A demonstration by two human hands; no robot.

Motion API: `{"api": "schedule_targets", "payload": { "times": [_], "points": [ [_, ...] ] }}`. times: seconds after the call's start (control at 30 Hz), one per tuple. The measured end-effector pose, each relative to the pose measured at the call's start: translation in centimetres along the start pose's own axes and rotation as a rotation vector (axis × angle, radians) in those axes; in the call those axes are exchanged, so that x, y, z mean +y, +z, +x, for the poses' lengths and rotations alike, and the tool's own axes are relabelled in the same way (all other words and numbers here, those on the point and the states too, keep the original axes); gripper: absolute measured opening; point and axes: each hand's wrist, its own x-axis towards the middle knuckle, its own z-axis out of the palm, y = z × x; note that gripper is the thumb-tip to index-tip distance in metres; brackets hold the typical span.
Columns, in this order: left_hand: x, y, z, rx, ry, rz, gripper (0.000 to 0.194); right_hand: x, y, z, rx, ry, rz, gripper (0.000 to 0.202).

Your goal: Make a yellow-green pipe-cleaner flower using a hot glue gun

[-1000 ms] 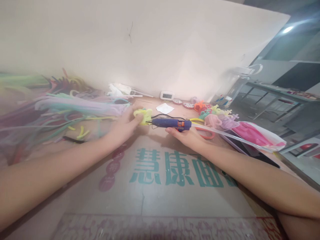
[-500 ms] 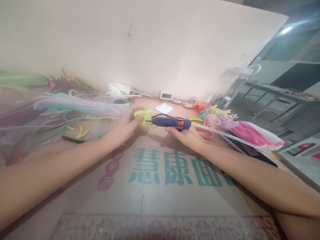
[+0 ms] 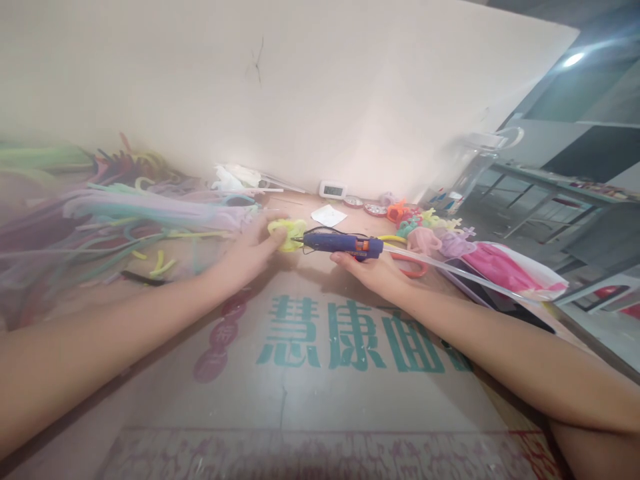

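My left hand (image 3: 264, 243) pinches a small yellow looped pipe-cleaner piece (image 3: 290, 235) above the table. In my right hand (image 3: 367, 267) is a blue hot glue gun (image 3: 333, 243) with an orange part on its body. Its metal nozzle points left and meets the yellow piece; whether it touches or sits just in front I cannot tell. A long clear glue stick (image 3: 460, 270) runs out of the gun's back end over my right forearm. The fingers under the gun are mostly hidden.
Bundled pastel pipe cleaners (image 3: 165, 212) cover the table's left. Along the back lie a small digital clock (image 3: 333, 190) and white paper (image 3: 329, 215). To the right are finished colourful pipe-cleaner pieces (image 3: 417, 223), a pink bag (image 3: 505, 267), a dark tablet-like device (image 3: 525, 317) and a clear jug (image 3: 475, 160).
Almost nothing differs. Both hands keep their hold on the yellow piece and the glue gun, with only a very slight shift of the view.
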Motion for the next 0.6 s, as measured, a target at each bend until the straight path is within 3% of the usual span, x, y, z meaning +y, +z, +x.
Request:
{"api": "schedule_targets", "payload": {
  "times": [0.1, 0.33, 0.6],
  "points": [
    [0.0, -0.05, 0.0, -0.03, -0.033, -0.004, 0.057, -0.07, -0.04, -0.02, -0.023, -0.008, 0.028, 0.044],
    [-0.47, -0.13, 0.16, -0.028, 0.047, 0.042, 0.051, -0.52, -0.17, 0.0, 0.0, -0.04, 0.033, 0.042],
    [-0.63, -0.03, 0.23, -0.011, 0.001, -0.012, 0.057, -0.44, -0.11, 0.05, -0.029, -0.031, 0.044, 0.038]
  ]
}}
